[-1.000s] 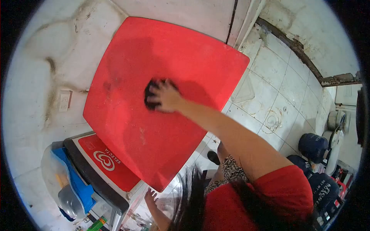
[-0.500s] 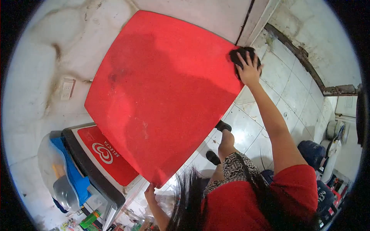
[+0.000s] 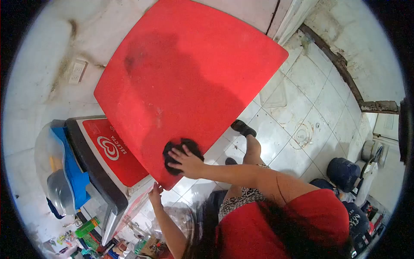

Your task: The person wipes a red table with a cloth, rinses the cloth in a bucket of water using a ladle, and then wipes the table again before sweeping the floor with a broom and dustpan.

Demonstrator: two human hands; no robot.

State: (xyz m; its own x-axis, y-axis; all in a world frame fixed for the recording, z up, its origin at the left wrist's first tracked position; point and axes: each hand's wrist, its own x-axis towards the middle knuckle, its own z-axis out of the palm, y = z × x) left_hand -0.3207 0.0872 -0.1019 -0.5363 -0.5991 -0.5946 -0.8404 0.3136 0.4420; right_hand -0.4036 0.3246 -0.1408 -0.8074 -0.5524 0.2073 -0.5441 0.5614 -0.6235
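A large red tabletop (image 3: 207,64) fills the upper middle, with scuffs and a dark smudge on its surface. My right hand (image 3: 188,164) presses a bunched black cloth (image 3: 172,166) onto it close to the near corner, fingers spread over the cloth. At that corner, my left hand (image 3: 156,196) has its fingers closed on the tabletop's edge; the exact grip is partly hidden.
Left of the tabletop stands a Selecta freezer (image 3: 138,172) with a dark rim. A clear plastic container (image 3: 47,159) is beside it. Assorted packages (image 3: 88,226) lie at lower left. A wall socket (image 3: 78,71) is at upper left, and dark caps (image 3: 343,172) are at right.
My right hand has swept the black cloth from the far right corner across to the near corner. My left hand stays at the near corner. The view has shifted slightly.
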